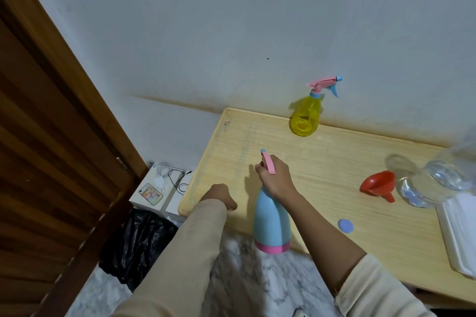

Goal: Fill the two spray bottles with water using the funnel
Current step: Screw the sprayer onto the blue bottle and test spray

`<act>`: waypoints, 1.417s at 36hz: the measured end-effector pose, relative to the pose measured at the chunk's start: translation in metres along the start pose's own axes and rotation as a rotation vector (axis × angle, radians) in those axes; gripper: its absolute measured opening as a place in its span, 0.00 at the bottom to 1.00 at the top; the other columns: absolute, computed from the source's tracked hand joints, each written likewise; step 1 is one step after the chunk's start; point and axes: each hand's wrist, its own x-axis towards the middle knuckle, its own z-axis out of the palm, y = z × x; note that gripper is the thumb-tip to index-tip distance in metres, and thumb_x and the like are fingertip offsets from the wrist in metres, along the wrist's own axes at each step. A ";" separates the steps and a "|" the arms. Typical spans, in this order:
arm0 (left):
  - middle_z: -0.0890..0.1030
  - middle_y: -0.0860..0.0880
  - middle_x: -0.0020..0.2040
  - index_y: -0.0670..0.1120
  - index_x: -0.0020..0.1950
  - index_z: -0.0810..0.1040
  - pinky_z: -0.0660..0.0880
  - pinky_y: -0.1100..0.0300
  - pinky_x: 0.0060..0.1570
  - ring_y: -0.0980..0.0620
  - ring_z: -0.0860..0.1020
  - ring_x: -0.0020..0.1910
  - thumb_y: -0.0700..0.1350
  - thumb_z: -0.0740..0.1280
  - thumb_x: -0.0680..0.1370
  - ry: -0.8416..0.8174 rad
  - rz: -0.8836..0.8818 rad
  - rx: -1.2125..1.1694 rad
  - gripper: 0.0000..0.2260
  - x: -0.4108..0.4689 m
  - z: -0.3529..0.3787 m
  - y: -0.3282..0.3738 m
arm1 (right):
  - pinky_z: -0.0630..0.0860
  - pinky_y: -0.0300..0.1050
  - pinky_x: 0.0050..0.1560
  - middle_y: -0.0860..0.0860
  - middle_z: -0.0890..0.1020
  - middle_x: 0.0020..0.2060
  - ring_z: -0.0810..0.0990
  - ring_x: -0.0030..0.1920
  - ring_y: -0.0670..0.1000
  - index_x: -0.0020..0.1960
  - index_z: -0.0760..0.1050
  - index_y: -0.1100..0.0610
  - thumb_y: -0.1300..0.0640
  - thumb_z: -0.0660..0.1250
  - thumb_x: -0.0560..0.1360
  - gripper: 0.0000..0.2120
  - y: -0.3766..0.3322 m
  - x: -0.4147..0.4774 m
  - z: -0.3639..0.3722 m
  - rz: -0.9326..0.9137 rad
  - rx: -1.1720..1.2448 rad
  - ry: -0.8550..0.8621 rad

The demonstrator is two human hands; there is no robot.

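Note:
My right hand [275, 179] grips the pink spray head and neck of a light blue spray bottle [270, 221] with a pink base, held upright above the near edge of the wooden table [322, 162]. My left hand [219, 197] rests fisted on the table's left front corner, holding nothing. A yellow spray bottle [306, 116] with a pink and blue sprayer stands at the back by the wall. A red funnel [378, 185] lies on its side to the right, beside a large clear water bottle [438, 180]. A small blue cap [345, 225] lies on the table.
A white tray [461, 234] sits at the table's right edge. Left of the table, a low white box holds a phone [150, 193] and charger cables [170, 175]. A black plastic bag [136, 239] lies on the marble floor. A wooden door [51, 162] stands at left.

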 end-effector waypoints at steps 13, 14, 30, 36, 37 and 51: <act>0.76 0.46 0.51 0.42 0.58 0.77 0.69 0.58 0.51 0.50 0.73 0.49 0.44 0.65 0.77 -0.070 0.427 -0.222 0.11 -0.029 -0.027 0.048 | 0.60 0.41 0.33 0.55 0.69 0.34 0.67 0.35 0.51 0.38 0.66 0.62 0.63 0.63 0.74 0.08 -0.008 0.014 -0.047 -0.135 -0.009 0.382; 0.76 0.47 0.50 0.42 0.60 0.77 0.69 0.58 0.51 0.50 0.73 0.49 0.42 0.64 0.77 -0.083 0.484 -0.256 0.12 -0.031 -0.028 0.057 | 0.59 0.41 0.33 0.55 0.69 0.35 0.67 0.35 0.51 0.39 0.66 0.61 0.63 0.63 0.74 0.07 -0.008 0.017 -0.055 -0.145 -0.018 0.419; 0.73 0.50 0.59 0.50 0.65 0.66 0.76 0.49 0.54 0.49 0.75 0.56 0.47 0.78 0.61 0.219 0.613 -0.632 0.36 0.018 0.019 0.233 | 0.66 0.45 0.50 0.58 0.69 0.47 0.71 0.50 0.60 0.53 0.67 0.68 0.61 0.67 0.75 0.14 0.019 0.085 -0.165 -0.202 0.013 0.811; 0.80 0.53 0.50 0.57 0.53 0.69 0.81 0.47 0.43 0.49 0.80 0.49 0.49 0.73 0.55 0.109 0.630 -0.550 0.28 0.077 0.009 0.285 | 0.66 0.43 0.54 0.53 0.65 0.49 0.68 0.55 0.56 0.56 0.65 0.66 0.59 0.75 0.68 0.24 0.060 0.126 -0.207 -0.105 0.033 0.700; 0.80 0.54 0.50 0.57 0.54 0.69 0.81 0.47 0.42 0.50 0.81 0.49 0.47 0.75 0.55 0.077 0.643 -0.555 0.30 0.087 0.006 0.291 | 0.67 0.44 0.55 0.52 0.65 0.50 0.69 0.55 0.56 0.56 0.65 0.65 0.59 0.76 0.66 0.26 0.069 0.131 -0.216 -0.096 0.040 0.667; 0.78 0.55 0.57 0.48 0.65 0.69 0.73 0.71 0.53 0.62 0.77 0.57 0.37 0.79 0.65 -0.034 0.810 -0.597 0.32 0.171 -0.009 0.352 | 0.65 0.27 0.49 0.51 0.72 0.51 0.70 0.51 0.45 0.58 0.72 0.63 0.58 0.78 0.64 0.27 0.120 0.187 -0.253 -0.128 0.064 0.734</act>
